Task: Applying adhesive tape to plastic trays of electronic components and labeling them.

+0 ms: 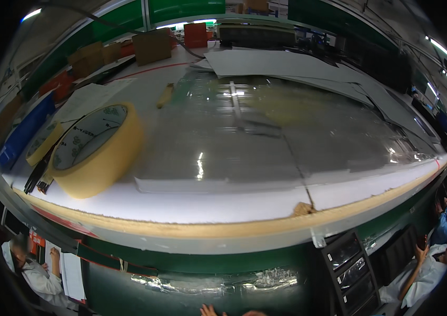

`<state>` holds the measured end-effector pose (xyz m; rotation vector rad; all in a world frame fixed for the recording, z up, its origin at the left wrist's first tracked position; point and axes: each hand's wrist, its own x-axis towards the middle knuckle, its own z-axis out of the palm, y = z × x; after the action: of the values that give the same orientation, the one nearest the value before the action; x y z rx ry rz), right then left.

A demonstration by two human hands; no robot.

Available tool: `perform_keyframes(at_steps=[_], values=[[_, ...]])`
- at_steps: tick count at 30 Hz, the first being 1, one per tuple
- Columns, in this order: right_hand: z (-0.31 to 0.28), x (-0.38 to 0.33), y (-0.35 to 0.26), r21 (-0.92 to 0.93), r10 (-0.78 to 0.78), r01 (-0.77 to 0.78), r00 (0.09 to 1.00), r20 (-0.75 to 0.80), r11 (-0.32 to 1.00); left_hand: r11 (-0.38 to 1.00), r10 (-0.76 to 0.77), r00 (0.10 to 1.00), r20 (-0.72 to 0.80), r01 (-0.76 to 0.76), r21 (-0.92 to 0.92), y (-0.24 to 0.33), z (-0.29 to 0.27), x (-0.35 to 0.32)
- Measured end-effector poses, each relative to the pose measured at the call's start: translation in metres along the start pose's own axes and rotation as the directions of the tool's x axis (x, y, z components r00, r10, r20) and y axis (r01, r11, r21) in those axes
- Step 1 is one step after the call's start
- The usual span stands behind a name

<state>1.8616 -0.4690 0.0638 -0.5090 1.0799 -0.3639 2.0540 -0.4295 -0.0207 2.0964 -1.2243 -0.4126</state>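
Note:
Only the fingers of my left hand (208,310) come into view at the lower edge, spread a little, with nothing visible in them. To the right of it, just a sliver of my right hand (254,313) shows; its fingers are cut off by the frame. Both hands are over the near side of a green work surface (128,295). Beyond them, a strip of shiny, crinkled clear plastic (223,284) lies across that surface, apart from the hands. To the right, a black frame with several dark rectangular panels (350,274) stands tilted.
Above is a white shelf (207,205) with a rough edge. It bears yellow tape rolls (110,163), dark pen-like tools (38,174), a clear plastic sheet (207,142), grey sheets (276,66) and cardboard boxes (152,47). People sit at left (39,279) and right (418,279).

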Motion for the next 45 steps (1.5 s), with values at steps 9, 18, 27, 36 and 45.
perform_keyframes(at_steps=[9, 18, 27, 36, 45], values=[[0.035, -0.036, 0.064, -0.588, -0.14, 0.241, 0.967, 0.212, 0.772, 0.877, 0.1, 0.971, 0.217, -0.189, 0.442, 0.001, 0.02, -0.042], [0.061, -0.128, 0.014, -0.148, -0.386, 0.447, 0.866, 0.317, 0.882, 0.86, 0.056, 0.894, 0.444, -0.269, 0.434, -0.019, 0.007, -0.033], [0.048, -0.342, 0.028, -0.106, -0.606, 0.623, 0.781, 0.153, 0.775, 0.822, 0.32, 0.676, 0.664, -0.547, 0.161, -0.013, 0.044, -0.047], [-0.023, -0.49, 0.183, -0.221, -0.782, 0.817, 0.376, -0.497, 0.532, 0.705, 0.518, -0.07, 0.852, -0.53, -0.472, 0.22, 0.079, -0.283], [-0.077, -0.581, 0.299, -0.214, -0.527, 0.889, 0.035, -0.849, 0.404, 0.513, 0.143, -0.832, 0.536, -0.401, -0.759, 0.351, 0.045, -0.529]])
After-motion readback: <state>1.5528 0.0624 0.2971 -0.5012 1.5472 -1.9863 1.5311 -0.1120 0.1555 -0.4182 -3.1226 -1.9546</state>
